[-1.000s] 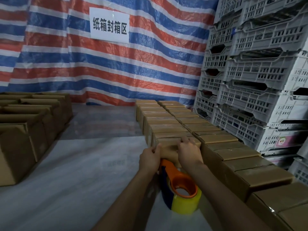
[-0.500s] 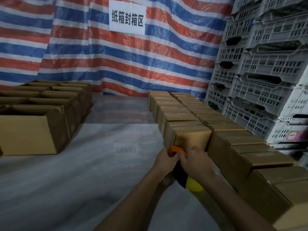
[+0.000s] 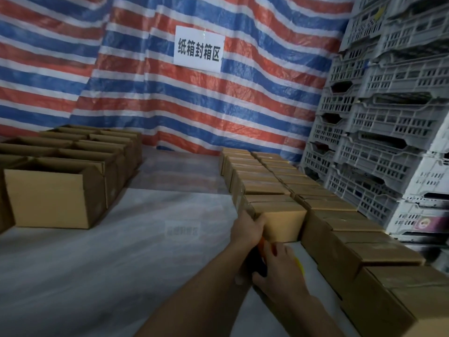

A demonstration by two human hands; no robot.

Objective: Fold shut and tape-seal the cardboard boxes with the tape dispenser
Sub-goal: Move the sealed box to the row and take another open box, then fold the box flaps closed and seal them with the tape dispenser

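Note:
A closed cardboard box (image 3: 283, 221) ends the left-hand row of sealed boxes (image 3: 257, 181) in the middle of the view. My left hand (image 3: 247, 229) grips its near left corner. Just below, my right hand (image 3: 279, 268) holds the tape dispenser (image 3: 261, 260). Only bits of its orange frame, dark body and yellow tape roll show behind the fingers. A second row of closed boxes (image 3: 359, 242) runs along the right towards me.
Several open boxes (image 3: 56, 195) stand in rows at the left on the grey plastic-covered floor (image 3: 121, 251). Stacked grey plastic crates (image 3: 388, 142) rise at the right. A striped tarp with a white sign (image 3: 199, 48) hangs behind.
My right hand has drawn the dispenser down off the box's front face towards me. My left hand has shifted to the box's left corner. The view has tilted up and to the left.

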